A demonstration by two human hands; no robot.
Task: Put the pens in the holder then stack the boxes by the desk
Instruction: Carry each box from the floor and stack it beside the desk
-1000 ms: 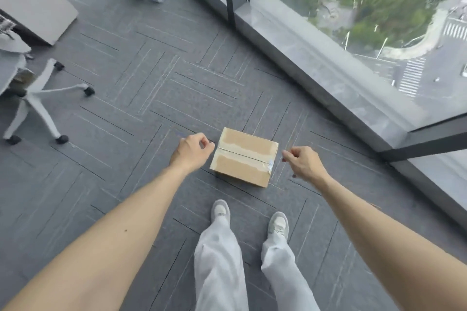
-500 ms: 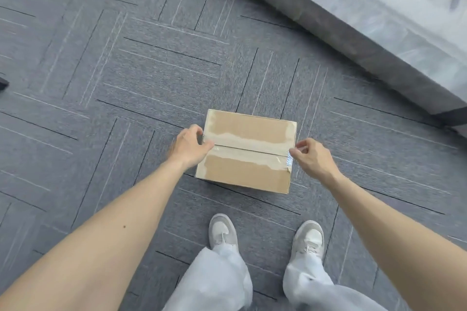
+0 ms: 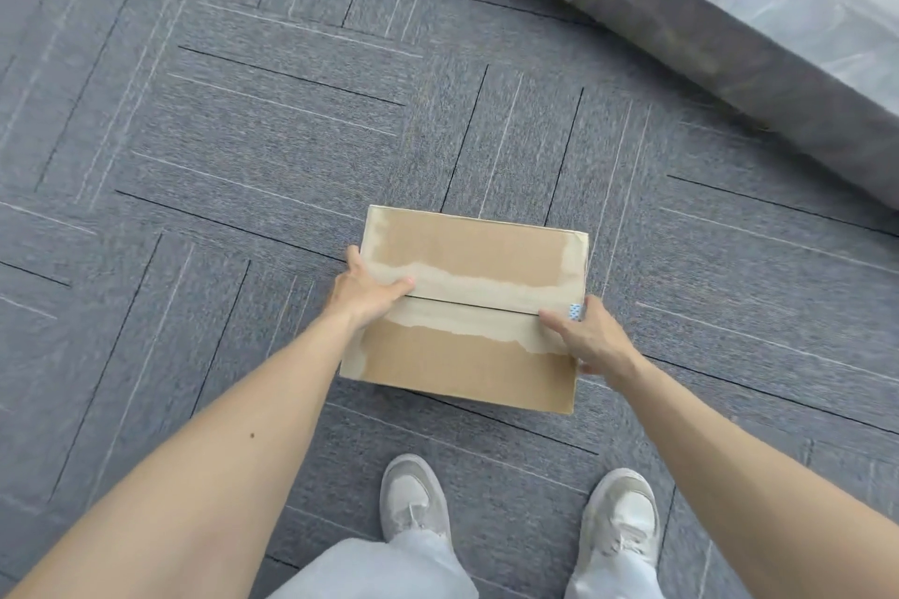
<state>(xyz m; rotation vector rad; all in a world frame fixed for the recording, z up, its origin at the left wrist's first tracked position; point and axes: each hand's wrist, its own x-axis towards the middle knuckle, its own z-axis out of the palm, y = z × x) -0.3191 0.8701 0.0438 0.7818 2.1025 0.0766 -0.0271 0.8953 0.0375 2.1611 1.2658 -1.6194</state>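
Note:
A brown cardboard box (image 3: 467, 258) with torn tape along its closed top seam sits on the grey carpet in front of my feet. My left hand (image 3: 365, 289) grips its left side, thumb lying on the top along the seam, fingers down the side out of sight. My right hand (image 3: 586, 338) grips the right side the same way, thumb on the top by a small blue-and-white tape scrap. I cannot tell whether the box is off the floor. No pens, holder or desk are in view.
A grey raised sill (image 3: 720, 49) below the window runs diagonally across the upper right. My white shoes (image 3: 413, 501) stand just behind the box. Grey carpet tiles (image 3: 219, 136) spread to the left and beyond.
Both hands closed in from beside the box onto its sides, thumbs now on top. The view dropped lower and closer to the box; the chair and window scenery left the frame.

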